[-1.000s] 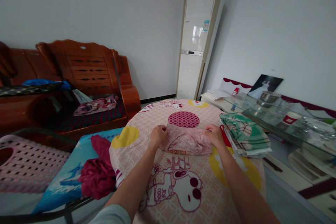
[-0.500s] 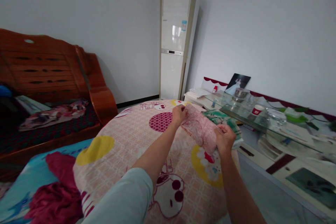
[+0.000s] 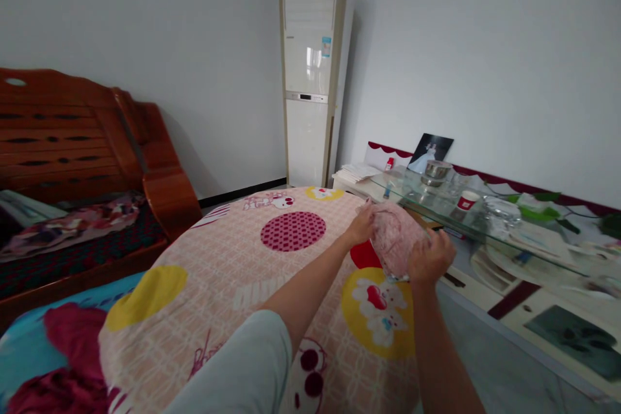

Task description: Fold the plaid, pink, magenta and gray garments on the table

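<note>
A pink, lacy-looking folded cloth (image 3: 395,233) lies stretched between my hands at the right edge of the round table. My left hand (image 3: 365,223) pinches its far left corner. At the near right side, my right hand (image 3: 431,255) grips the cloth's edge with bent fingers. Little of the green plaid cloth under it shows now; the pink one and my hand cover it. Beneath them spreads a pale pink tablecloth (image 3: 228,259) with cartoon figures and yellow and magenta round patches.
Beyond the table on the right stands a low cabinet with a glass shelf (image 3: 412,197), carrying a paper cup (image 3: 467,200), a metal bowl (image 3: 436,170) and a photo (image 3: 429,152). Left are a wooden sofa (image 3: 165,187) and dark red cloth (image 3: 72,349). A tall air conditioner (image 3: 310,136) fills the corner.
Both hands have moved right with the pink cloth, bringing it over the green plaid cloth, which is now mostly covered. The view has turned slightly to the right.
</note>
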Motion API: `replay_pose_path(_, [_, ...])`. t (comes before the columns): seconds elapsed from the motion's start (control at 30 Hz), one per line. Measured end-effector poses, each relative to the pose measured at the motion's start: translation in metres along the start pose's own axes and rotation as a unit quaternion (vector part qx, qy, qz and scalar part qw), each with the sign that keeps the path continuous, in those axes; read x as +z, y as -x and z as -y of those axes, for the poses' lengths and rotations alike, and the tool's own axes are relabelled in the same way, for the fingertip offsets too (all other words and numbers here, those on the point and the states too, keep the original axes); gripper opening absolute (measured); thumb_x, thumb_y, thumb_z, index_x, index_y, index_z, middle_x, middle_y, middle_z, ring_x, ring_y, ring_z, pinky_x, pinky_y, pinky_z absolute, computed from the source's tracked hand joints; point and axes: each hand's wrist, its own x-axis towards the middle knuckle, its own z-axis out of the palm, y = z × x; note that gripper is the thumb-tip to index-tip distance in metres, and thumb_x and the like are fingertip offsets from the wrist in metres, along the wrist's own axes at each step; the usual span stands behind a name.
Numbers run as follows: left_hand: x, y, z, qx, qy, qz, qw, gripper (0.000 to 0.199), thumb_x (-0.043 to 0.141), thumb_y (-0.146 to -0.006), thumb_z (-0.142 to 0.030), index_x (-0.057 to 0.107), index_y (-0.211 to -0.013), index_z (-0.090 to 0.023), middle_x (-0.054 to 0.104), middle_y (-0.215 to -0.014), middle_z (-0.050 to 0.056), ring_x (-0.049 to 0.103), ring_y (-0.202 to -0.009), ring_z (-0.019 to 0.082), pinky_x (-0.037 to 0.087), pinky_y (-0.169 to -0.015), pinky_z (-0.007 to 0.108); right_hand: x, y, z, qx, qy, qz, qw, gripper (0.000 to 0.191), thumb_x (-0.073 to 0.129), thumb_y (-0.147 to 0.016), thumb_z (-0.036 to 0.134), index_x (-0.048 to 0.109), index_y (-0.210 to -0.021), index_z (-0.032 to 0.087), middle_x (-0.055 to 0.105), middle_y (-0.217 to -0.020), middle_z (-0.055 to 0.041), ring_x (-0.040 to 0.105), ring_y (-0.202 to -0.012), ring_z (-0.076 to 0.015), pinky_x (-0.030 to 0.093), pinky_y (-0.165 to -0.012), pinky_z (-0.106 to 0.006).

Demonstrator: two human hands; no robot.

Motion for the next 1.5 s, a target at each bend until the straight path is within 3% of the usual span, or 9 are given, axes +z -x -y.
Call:
replay_pose_path(0.13, [-0.006,0.065,0.009,-0.029,-0.020,0.027,0.999,0.061,0.051,-0.083,-0.015,0.043,-0.143,-0.019,0.043,-0.149,0.012,0.037,-0.140,0.025,0.029,-0.118,0.045,0.003,0.026,0.030,-0.079,-0.033,0.090,0.992,0.033,0.044,-0.083,0.022,0.068,-0.104,0.016,0.063,-0.120,-0.0175,0.051,-0.119,-0.0315,0.030,-0.105,-0.053])
replay_pose_path(0.27, [-0.029,0.115,0.013,-0.049,-0.043,0.064,0.996,0.048,0.053,-0.085,-0.019,0.055,-0.133,-0.021,0.049,-0.145,0.010,0.044,-0.135,0.024,0.035,-0.114,0.044,0.012,0.047,0.057,-0.099,-0.066,0.161,0.980,0.034,0.042,-0.085,0.019,0.068,-0.107,0.016,0.065,-0.117,-0.0153,0.051,-0.118,-0.0292,0.032,-0.106,-0.050])
replay_pose_path(0.37, [-0.052,0.149,0.023,-0.097,-0.067,0.062,0.991,0.038,0.054,-0.086,-0.018,0.063,-0.122,-0.019,0.056,-0.138,0.011,0.054,-0.125,0.023,0.043,-0.107,0.041,0.023,0.068,0.073,-0.118,-0.103,0.231,0.960,0.036,0.040,-0.088,0.020,0.066,-0.113,0.016,0.065,-0.118,-0.0143,0.053,-0.116,-0.0265,0.036,-0.105,-0.045])
replay_pose_path(0.47, [-0.081,0.181,0.035,-0.168,-0.118,0.022,0.978,0.036,0.056,-0.084,-0.015,0.065,-0.119,-0.018,0.062,-0.131,0.011,0.057,-0.122,0.024,0.044,-0.106,0.040,0.037,0.100,0.086,-0.151,-0.123,0.323,0.926,0.039,0.038,-0.092,0.024,0.063,-0.120,0.012,0.064,-0.123,-0.0163,0.054,-0.119,-0.0258,0.038,-0.105,-0.042])
replay_pose_path(0.63, [-0.131,0.224,0.047,-0.278,-0.198,-0.022,0.940,0.035,0.057,-0.084,-0.013,0.066,-0.117,-0.018,0.064,-0.127,0.010,0.057,-0.121,0.023,0.042,-0.108,0.036,0.054,0.151,0.086,-0.212,-0.075,0.446,0.866,0.041,0.045,-0.092,0.025,0.060,-0.127,0.010,0.061,-0.129,-0.0184,0.054,-0.122,-0.0267,0.039,-0.106,-0.040])
replay_pose_path(0.93, [-0.195,0.289,0.058,-0.380,-0.279,-0.141,0.870,0.037,0.054,-0.081,-0.005,0.066,-0.114,-0.016,0.065,-0.123,0.011,0.059,-0.118,0.021,0.043,-0.105,0.031,0.062,0.163,0.066,-0.290,-0.037,0.433,0.853,0.040,0.038,-0.095,0.030,0.061,-0.124,0.015,0.058,-0.132,-0.0151,0.050,-0.125,-0.0273,0.039,-0.105,-0.044])
replay_pose_path(1.17, [-0.264,0.345,0.058,-0.495,-0.339,-0.256,0.758,0.035,0.047,-0.087,-0.010,0.066,-0.117,-0.014,0.067,-0.120,0.014,0.061,-0.114,0.023,0.044,-0.098,0.030,0.072,0.166,0.054,-0.309,-0.054,0.423,0.850,0.044,0.035,-0.095,0.034,0.062,-0.122,0.013,0.058,-0.130,-0.0178,0.050,-0.124,-0.0292,0.040,-0.103,-0.044])
replay_pose_path(1.33, [-0.303,0.387,0.054,-0.582,-0.348,-0.271,0.683,0.030,0.044,-0.087,-0.011,0.071,-0.101,-0.011,0.069,-0.110,0.019,0.064,-0.109,0.029,0.047,-0.090,0.034,0.072,0.166,0.053,-0.316,-0.049,0.421,0.848,0.046,0.032,-0.095,0.036,0.061,-0.123,0.013,0.058,-0.130,-0.0178,0.051,-0.123,-0.0284,0.040,-0.102,-0.043])
replay_pose_path(1.5, [-0.312,0.427,0.062,-0.659,-0.319,-0.269,0.626,0.025,0.051,-0.082,-0.012,0.067,-0.099,-0.005,0.066,-0.109,0.028,0.064,-0.106,0.036,0.051,-0.084,0.041,0.070,0.166,0.055,-0.307,-0.046,0.420,0.853,0.045,0.033,-0.095,0.035,0.061,-0.123,0.015,0.058,-0.130,-0.0165,0.051,-0.123,-0.0275,0.040,-0.102,-0.042])
